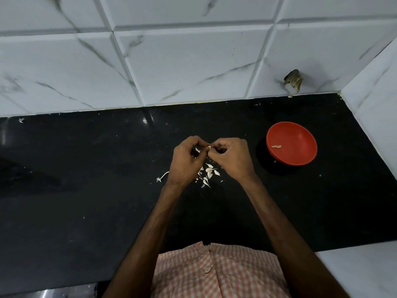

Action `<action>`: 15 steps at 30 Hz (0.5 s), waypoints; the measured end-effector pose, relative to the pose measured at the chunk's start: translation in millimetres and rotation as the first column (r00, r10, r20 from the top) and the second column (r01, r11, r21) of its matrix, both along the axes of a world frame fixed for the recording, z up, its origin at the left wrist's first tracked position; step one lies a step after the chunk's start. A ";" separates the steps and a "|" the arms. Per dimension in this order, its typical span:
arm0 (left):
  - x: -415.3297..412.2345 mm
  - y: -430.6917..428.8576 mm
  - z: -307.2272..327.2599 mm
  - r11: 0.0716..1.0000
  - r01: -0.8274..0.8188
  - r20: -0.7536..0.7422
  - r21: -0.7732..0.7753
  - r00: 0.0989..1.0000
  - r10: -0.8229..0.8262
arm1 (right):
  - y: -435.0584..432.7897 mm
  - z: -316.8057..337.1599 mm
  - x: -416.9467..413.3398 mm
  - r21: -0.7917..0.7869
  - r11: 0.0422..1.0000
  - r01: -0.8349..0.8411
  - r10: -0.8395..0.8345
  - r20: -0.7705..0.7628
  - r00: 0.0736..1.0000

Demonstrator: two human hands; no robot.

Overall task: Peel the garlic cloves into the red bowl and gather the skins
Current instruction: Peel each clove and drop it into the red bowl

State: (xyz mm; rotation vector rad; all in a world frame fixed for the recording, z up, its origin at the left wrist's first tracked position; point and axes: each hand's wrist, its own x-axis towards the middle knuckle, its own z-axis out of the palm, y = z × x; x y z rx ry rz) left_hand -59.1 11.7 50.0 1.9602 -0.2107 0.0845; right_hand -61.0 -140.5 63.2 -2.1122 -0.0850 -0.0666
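Observation:
My left hand (187, 160) and my right hand (231, 157) meet above the black counter, fingers curled, both pinching a small garlic clove (208, 147) between their fingertips. Most of the clove is hidden by the fingers. Under and between my wrists lies a scatter of white garlic skins (207, 174); whether unpeeled cloves lie among them I cannot tell. A thin white stem piece (162, 177) lies just left of my left wrist. The red bowl (300, 155) stands to the right of my hands, with two peeled cloves (276, 146) inside it.
The black counter (86, 179) ends at a white tiled wall (171, 61) behind and a white side wall (376, 104) on the right. A broken hole in the tile (293, 79) sits above the bowl. Small skin flecks dot the counter.

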 end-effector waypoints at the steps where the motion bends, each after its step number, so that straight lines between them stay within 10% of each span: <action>1: 0.4 0.9 0.0 1.000 0.012 -0.001 -0.005 1.000 -0.012 | 0.4 -0.1 -0.7 0.021 1.000 0.008 -0.007 -0.016 1.000; 15: -0.4 0.2 0.9 0.988 0.020 -0.052 -0.150 0.998 -0.028 | 2.7 3.1 -6.5 0.185 0.982 0.045 -0.018 -0.145 0.989</action>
